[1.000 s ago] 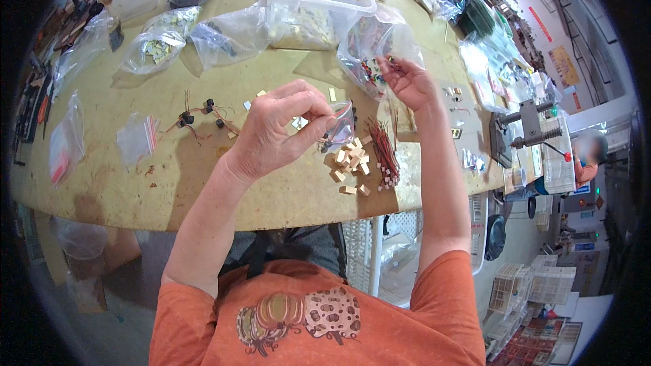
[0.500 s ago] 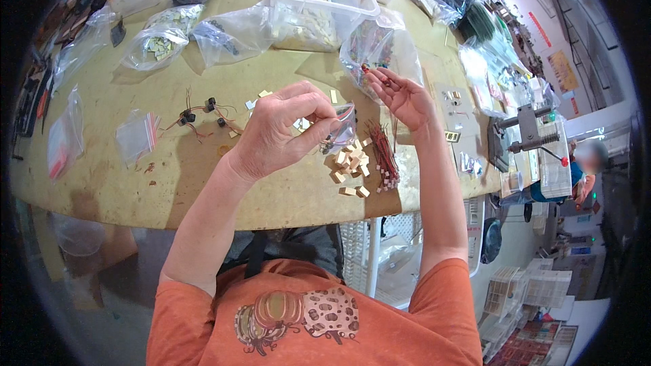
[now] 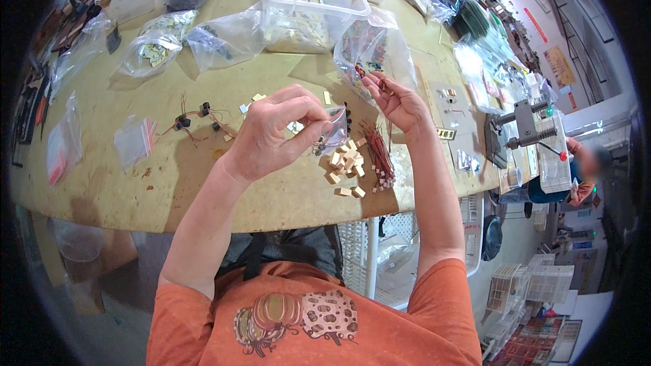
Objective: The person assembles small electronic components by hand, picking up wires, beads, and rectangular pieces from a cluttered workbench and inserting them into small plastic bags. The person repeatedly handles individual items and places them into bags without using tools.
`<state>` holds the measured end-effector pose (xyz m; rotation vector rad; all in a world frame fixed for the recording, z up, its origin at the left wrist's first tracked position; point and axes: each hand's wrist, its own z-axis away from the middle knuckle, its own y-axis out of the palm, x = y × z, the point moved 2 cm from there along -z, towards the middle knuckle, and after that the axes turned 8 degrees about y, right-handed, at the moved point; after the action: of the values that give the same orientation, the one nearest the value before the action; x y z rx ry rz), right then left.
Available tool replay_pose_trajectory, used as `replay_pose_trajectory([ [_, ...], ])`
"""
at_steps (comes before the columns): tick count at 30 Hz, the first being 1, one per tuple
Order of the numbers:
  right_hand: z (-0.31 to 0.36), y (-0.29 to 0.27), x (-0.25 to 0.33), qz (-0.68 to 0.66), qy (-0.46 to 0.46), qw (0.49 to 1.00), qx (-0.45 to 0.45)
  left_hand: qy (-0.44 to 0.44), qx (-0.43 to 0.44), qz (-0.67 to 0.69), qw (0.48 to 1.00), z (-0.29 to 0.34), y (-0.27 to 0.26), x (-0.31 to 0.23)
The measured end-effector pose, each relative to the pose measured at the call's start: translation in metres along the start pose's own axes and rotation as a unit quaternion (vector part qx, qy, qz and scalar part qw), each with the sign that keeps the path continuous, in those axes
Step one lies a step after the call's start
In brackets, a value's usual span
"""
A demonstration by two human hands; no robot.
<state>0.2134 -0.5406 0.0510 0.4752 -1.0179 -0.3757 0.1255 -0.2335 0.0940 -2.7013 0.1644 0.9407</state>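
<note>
Between the thumb and fingers of my left hand [image 3: 278,134] is a small clear zip bag [image 3: 337,129], with thin wires or small parts showing inside. My right hand [image 3: 401,103] is raised with its palm turned up and its fingers curled. Something small and reddish shows at those fingers, too small to name. Just beyond them lies a clear plastic bag [image 3: 369,41] of small coloured parts. Below the zip bag is a pile of small wooden blocks [image 3: 347,163]. A bundle of red wires with white ends [image 3: 381,156] lies beside the blocks.
Black components with wires [image 3: 183,122] and flat empty zip bags [image 3: 133,141] lie to the left. A clear bin of pale pieces [image 3: 315,3] stands at the back, beside bags of parts [image 3: 156,51]. A small hand press [image 3: 525,135] is at right; a person [image 3: 576,169] sits beyond.
The right hand's fingers have curled in more over the small reddish thing. The left hand still holds the zip bag. The view has shifted slightly.
</note>
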Motion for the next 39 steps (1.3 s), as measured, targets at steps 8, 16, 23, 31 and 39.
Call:
replay_pose_trajectory([
  [8,0.018,0.013,-0.009,-0.103,0.031,0.992,0.060,0.001,0.001,-0.005,1.000,0.000,0.001,0.000],
  [16,0.029,0.016,-0.013,-0.107,0.022,0.992,0.069,-0.012,0.007,-0.001,1.000,0.000,0.001,-0.001],
  [23,0.025,0.007,-0.014,-0.094,0.028,0.992,0.080,-0.016,0.015,-0.004,1.000,0.000,0.002,-0.001],
  [31,-0.003,0.006,-0.007,0.038,-0.007,0.999,-0.009,-0.001,0.008,-0.015,1.000,0.001,0.001,0.000],
  [39,-0.019,0.001,0.001,0.034,0.000,0.999,-0.015,-0.003,-0.001,-0.008,1.000,-0.001,0.001,-0.001],
])
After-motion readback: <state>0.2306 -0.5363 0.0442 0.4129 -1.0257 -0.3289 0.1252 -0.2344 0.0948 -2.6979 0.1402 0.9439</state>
